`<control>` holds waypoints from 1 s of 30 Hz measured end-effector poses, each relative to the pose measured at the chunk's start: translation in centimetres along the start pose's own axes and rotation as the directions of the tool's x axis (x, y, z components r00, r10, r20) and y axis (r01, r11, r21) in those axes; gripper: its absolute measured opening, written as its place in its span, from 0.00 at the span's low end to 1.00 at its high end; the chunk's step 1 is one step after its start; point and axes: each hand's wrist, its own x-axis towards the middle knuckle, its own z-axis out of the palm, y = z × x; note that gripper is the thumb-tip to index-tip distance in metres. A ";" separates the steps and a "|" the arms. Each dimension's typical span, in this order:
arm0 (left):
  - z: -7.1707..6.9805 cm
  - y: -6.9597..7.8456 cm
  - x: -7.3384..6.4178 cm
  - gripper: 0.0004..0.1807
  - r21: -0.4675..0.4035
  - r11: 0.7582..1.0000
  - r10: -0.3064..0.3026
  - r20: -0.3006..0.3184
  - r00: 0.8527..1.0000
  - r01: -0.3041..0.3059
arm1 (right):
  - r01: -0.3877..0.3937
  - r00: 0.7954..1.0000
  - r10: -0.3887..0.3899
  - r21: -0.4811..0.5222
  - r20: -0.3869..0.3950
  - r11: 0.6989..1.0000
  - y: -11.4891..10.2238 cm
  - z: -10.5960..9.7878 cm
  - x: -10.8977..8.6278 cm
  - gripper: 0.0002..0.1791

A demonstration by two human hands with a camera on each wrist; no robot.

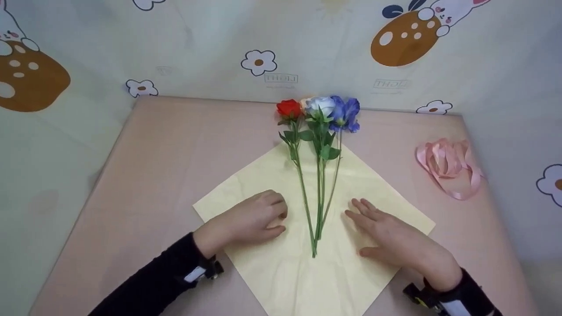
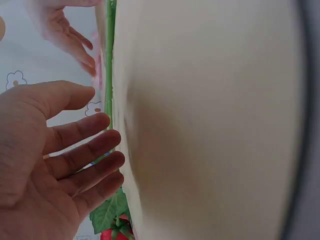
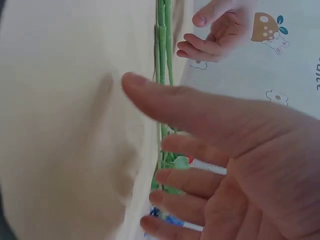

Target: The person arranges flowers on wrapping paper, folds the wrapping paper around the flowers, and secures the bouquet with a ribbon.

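Long-stemmed flowers lie together on a pale yellow sheet of wrapping paper (image 1: 281, 272): a red rose (image 1: 289, 108), a white-blue rose (image 1: 320, 106) and a violet-blue flower (image 1: 345, 114), with a peach bloom partly hidden behind. Their green stems (image 1: 319, 193) converge toward the paper's middle. Left of the stems, my left hand (image 1: 257, 215) hovers low over the paper, fingers loosely bent and holding nothing. My right hand (image 1: 386, 232) is on the other side, fingers extended, thumb apart, its palm facing the stems. In the right wrist view nothing lies between its fingers (image 3: 187, 182).
A loose coil of pink ribbon (image 1: 448, 164) lies at the right side of the pink-covered table (image 1: 167, 145). Behind the table hangs a pale cloth (image 1: 197, 48) printed with flowers and rabbits. The blooms reach the table's far edge.
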 end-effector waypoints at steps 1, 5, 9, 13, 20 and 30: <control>0.0 -0.1 -0.8 0.13 0.009 1.000 0.023 0.004 1.000 -0.023 | 0.040 0.999 -0.040 -0.007 -0.003 0.999 -0.1 0.2 -0.5 0.52; 0.1 -0.1 -3.7 0.29 0.036 0.997 0.064 0.045 0.997 -0.065 | 0.144 0.989 -0.144 -0.022 -0.015 0.989 -0.1 1.2 -2.2 0.64; 0.2 0.3 -5.8 0.48 0.044 0.999 0.020 0.146 0.989 -0.027 | 0.164 0.986 -0.164 0.020 -0.018 0.986 0.5 2.5 -3.4 0.79; 0.4 0.7 -6.9 0.65 0.040 0.999 -0.011 0.231 0.973 0.002 | 0.163 0.987 -0.163 0.050 -0.007 0.985 1.0 3.7 -4.1 0.84; 0.9 1.0 -7.3 0.76 0.036 0.999 -0.031 0.265 0.964 0.023 | 0.196 0.980 -0.195 0.047 -0.032 0.979 1.6 4.2 -4.4 0.81; 0.7 0.6 -7.1 0.68 0.016 1.000 -0.027 0.277 0.960 0.024 | 0.254 0.966 -0.247 0.090 -0.084 0.963 2.4 4.2 -4.5 0.70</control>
